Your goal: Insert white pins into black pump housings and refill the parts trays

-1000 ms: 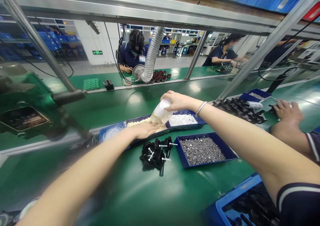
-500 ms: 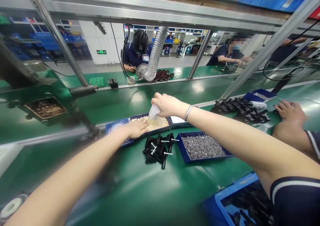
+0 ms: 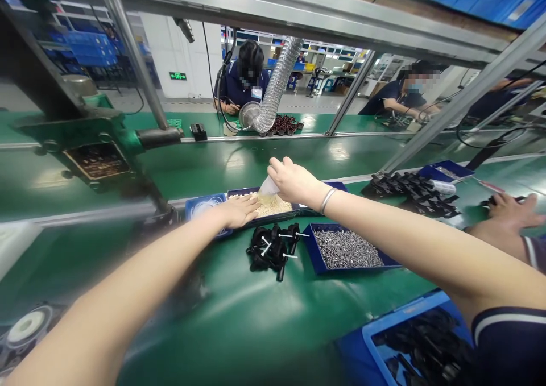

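Watching remotely, I see the right hand (image 3: 296,183) grasping a bag (image 3: 268,187), low over bits (image 3: 277,205) in a tray (image 3: 275,219), likely to limit spills. Left hand (image 3: 238,211) lies flat, gripping nothing, fingers over the bits, perhaps steadying them. Screws (image 3: 347,249) sit boxed nearby, presumably for easy reach.

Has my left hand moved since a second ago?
Yes. Your left hand has shifted left along the pale-piece tray, closer to that tray's left end.
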Tool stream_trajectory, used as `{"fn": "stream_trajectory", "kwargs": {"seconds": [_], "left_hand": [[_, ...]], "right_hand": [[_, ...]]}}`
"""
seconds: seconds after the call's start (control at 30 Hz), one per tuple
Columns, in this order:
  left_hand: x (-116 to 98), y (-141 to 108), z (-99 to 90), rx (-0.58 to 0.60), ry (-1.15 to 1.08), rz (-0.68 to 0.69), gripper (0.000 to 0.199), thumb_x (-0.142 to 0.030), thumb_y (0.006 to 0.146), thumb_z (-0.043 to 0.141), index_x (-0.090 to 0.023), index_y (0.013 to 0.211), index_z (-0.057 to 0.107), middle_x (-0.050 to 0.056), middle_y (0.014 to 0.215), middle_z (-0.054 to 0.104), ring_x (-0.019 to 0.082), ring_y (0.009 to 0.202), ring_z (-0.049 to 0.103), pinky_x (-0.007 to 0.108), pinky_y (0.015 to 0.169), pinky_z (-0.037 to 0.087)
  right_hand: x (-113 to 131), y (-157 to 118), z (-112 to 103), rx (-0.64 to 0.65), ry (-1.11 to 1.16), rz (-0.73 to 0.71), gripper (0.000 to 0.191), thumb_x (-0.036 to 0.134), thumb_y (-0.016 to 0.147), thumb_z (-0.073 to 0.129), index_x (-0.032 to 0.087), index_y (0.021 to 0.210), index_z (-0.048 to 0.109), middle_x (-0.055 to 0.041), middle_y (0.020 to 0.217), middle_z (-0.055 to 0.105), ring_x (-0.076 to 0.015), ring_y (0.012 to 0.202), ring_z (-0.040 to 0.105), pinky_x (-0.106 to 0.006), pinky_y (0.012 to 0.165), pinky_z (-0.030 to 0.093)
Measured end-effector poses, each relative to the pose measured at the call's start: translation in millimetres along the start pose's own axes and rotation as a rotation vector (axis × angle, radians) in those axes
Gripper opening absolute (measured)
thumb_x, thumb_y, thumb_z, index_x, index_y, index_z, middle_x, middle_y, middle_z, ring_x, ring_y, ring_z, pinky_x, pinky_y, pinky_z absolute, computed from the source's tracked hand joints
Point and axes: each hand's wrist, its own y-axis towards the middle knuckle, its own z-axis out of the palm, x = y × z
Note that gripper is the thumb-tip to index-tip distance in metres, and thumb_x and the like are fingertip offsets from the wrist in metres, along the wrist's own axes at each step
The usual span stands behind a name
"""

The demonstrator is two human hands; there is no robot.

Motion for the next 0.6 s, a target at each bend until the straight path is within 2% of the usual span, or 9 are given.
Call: {"fn": "stream_trajectory", "kwargs": {"seconds": [0.2, 0.4, 0.6], "left_hand": [[-0.5, -0.1, -0.6, 0.002, -0.006, -0.015, 0.062, -0.05, 0.097, 0.018, -0.022, 0.152, 0.025, 0.003, 0.162, 0.015, 0.024, 0.15, 0.01, 0.048, 0.121, 0.01], [-2.3, -2.2, -2.7, 0.016, -0.007, -0.012, 0.061, -0.05, 0.098, 0.013, -0.025, 0.153, 0.017, -0.001, 0.162, 0.012, 0.02, 0.15, 0.009, 0.046, 0.121, 0.012], [-2.6, -1.6, -0.3, 0.003, 0.022, -0.025, 0.062, -0.05, 0.097, 0.017, -0.022, 0.152, 0.024, 0.002, 0.162, 0.015, 0.022, 0.15, 0.011, 0.046, 0.121, 0.01]], "right_hand": [[-1.4, -7.5, 2.1, 0.015, 0.005, 0.018, 0.03, 0.016, 0.078, 0.055, 0.009, 0.106, 0.054, -0.0172, 0.116, 0.049, -0.028, 0.089, 0.046, -0.034, 0.066, 0.042], [-10.9, -2.2, -5.1, 0.093, 0.031, 0.022, 0.038, 0.025, 0.074, 0.062, 0.01, 0.108, 0.054, -0.0156, 0.116, 0.05, -0.0266, 0.085, 0.049, -0.032, 0.06, 0.038], [-16.1, -2.6, -8.5, 0.128, 0.042, -0.021, 0.039, 0.026, 0.074, 0.063, 0.012, 0.108, 0.054, -0.0144, 0.112, 0.051, -0.0254, 0.083, 0.05, -0.032, 0.063, 0.038]]}}
